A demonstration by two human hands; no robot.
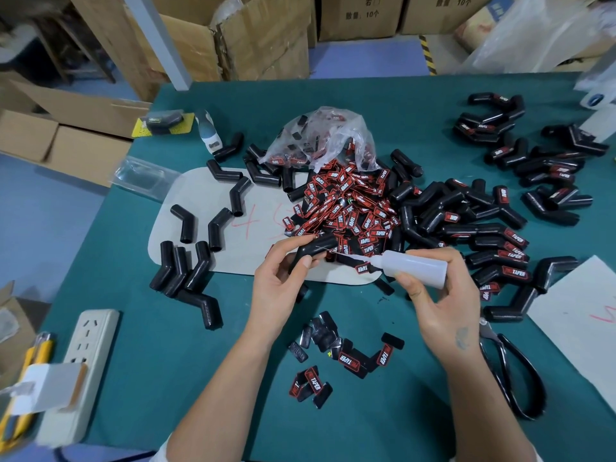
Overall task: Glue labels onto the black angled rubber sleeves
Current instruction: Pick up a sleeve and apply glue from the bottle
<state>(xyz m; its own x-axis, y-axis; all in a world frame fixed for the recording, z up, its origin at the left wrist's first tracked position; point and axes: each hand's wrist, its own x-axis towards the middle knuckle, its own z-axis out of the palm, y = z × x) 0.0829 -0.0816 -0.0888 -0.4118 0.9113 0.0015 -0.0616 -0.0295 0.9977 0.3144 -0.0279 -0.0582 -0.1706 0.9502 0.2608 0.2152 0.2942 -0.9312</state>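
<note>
My left hand [280, 281] grips a black angled rubber sleeve [316, 248] just above the table. My right hand [440, 295] holds a white squeeze glue bottle [413, 266] tipped sideways, its thin nozzle [346, 254] touching the sleeve. A heap of red-and-black labels [346, 205] lies just beyond my hands, spilling from a clear plastic bag [320, 138]. Bare sleeves [186, 261] lie at the left on a pale sheet [206, 195]. Labelled sleeves [500, 248] are piled at the right.
Loose labels [333, 355] lie on the green table [400, 95] between my forearms. Black scissors [513, 371] lie at the right beside white paper [580, 315]. A white power strip [86, 355] and yellow cutters [30, 361] sit at the left edge. Cardboard boxes [253, 38] stand behind.
</note>
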